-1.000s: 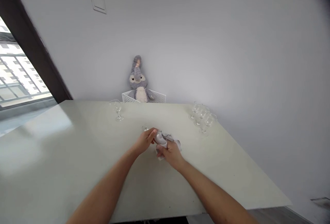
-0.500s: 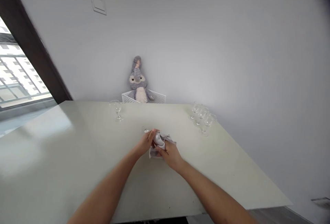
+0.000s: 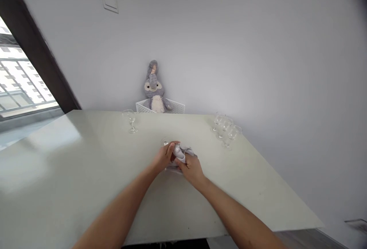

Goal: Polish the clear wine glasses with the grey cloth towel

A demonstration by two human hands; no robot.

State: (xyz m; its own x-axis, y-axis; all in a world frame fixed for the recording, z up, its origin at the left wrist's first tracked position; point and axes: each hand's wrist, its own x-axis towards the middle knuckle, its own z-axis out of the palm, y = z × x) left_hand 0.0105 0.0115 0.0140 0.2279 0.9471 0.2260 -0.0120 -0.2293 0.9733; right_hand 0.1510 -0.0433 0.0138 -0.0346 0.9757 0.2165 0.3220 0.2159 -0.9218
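My left hand (image 3: 164, 158) is closed around a clear stemmed glass (image 3: 165, 142), which lies tilted, its foot sticking out past the fingers to the upper left. A light grey cloth (image 3: 188, 150) is bunched at the mouth of the bowl. Gripping that cloth is my right hand (image 3: 193, 169), its thumb pressing cloth against the glass. Part of the cloth hangs below both hands. The fingers inside or behind the cloth are hidden. Both hands are above the middle of the pale table (image 3: 109, 187).
At the back left stands another stemmed glass (image 3: 132, 122), perhaps with one overlapping it. Several more glasses (image 3: 225, 124) cluster near the right table edge. Behind the table, a grey plush toy (image 3: 157, 103) sits in a white basket (image 3: 178, 106) against the wall.
Both hands have shifted slightly right with the glass and cloth. The glass has turned a little, and the hanging part of the cloth is more gathered under the hands.
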